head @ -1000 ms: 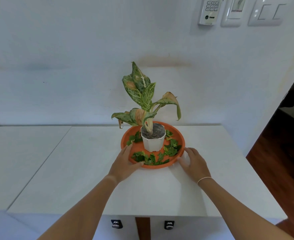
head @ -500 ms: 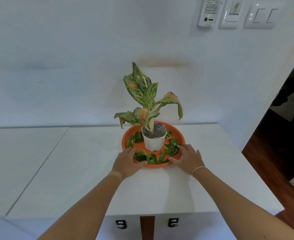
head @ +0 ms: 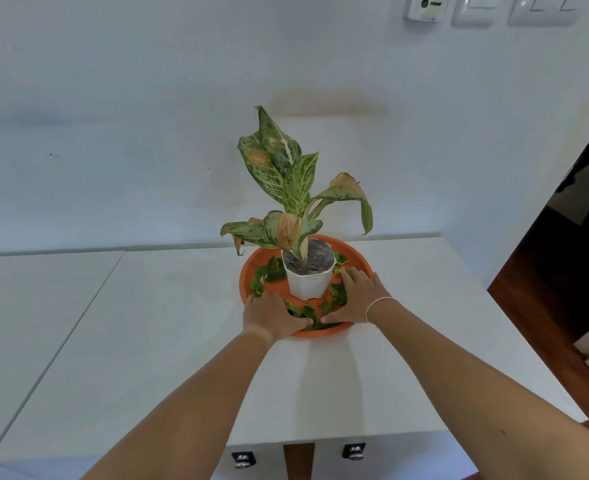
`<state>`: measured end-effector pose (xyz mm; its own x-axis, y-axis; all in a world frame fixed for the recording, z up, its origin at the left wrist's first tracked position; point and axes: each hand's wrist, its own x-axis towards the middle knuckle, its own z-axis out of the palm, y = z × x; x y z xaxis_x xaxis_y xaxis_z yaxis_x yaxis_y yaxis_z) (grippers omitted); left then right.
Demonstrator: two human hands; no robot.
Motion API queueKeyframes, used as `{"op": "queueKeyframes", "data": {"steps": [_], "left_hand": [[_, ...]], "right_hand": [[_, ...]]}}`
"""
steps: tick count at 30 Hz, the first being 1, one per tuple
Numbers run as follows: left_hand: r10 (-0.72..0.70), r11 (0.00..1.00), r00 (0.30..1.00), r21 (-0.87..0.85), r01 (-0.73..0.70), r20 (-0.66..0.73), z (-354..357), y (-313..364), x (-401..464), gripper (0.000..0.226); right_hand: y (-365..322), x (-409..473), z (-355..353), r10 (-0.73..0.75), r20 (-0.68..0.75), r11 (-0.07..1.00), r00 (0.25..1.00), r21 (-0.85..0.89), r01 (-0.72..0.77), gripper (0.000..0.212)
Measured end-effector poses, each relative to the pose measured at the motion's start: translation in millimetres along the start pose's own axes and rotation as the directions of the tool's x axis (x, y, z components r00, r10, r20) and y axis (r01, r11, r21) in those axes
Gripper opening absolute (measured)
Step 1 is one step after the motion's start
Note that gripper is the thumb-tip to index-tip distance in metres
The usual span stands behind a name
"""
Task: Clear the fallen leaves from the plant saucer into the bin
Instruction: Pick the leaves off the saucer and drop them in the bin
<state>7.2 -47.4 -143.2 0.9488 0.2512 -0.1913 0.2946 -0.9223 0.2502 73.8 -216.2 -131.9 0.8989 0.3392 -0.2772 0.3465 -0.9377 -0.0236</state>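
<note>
Terracotta-orange plastic, the plant saucer [head: 248, 277] sits on the white table [head: 154, 341] with a white pot [head: 309, 284] of a variegated plant [head: 287, 188] at its centre, so the fallen leaves [head: 270, 271] lie in a ring round the pot. The left hand [head: 271, 315] lies flat over the near-left rim, fingers relaxed, probably steadying it. The right hand [head: 359, 299] reaches into the saucer beside the pot, fingers spread over leaves, holding none yet. No bin is in view
</note>
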Motion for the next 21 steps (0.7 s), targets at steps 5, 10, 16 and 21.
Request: {"op": "queueKeyframes", "data": {"steps": [5, 10, 16, 21], "left_hand": [[-0.007, 0.999, 1.000, -0.036, 0.008, 0.013, 2.1, -1.5, 7.3, 0.045], [0.042, 0.993, 0.999, -0.115, -0.040, 0.022, 4.1, -5.6, 11.5, 0.045], [0.138, 0.963, 0.990, -0.231, -0.136, -0.011, 14.2, -6.2, 11.5, 0.022], [0.166, 0.941, 0.986, -0.293, -0.167, -0.028, 16.9, -0.4, 5.4, 0.019]], "right_hand": [[4.7, 8.7, 2.0, -0.001, 0.057, 1.000, 0.998, -0.018, 0.002, 0.117], [2.2, 7.1, 0.3, 0.007, 0.087, 1.000, 0.996, 0.003, -0.007, 0.103], [-9.2, 3.7, 6.4, -0.004, 0.069, 0.988, 0.998, 0.156, -0.007, 0.068], [-19.7, 0.1, 10.5, -0.013, 0.027, 0.980, 1.000, 0.200, 0.008, 0.035]]}}
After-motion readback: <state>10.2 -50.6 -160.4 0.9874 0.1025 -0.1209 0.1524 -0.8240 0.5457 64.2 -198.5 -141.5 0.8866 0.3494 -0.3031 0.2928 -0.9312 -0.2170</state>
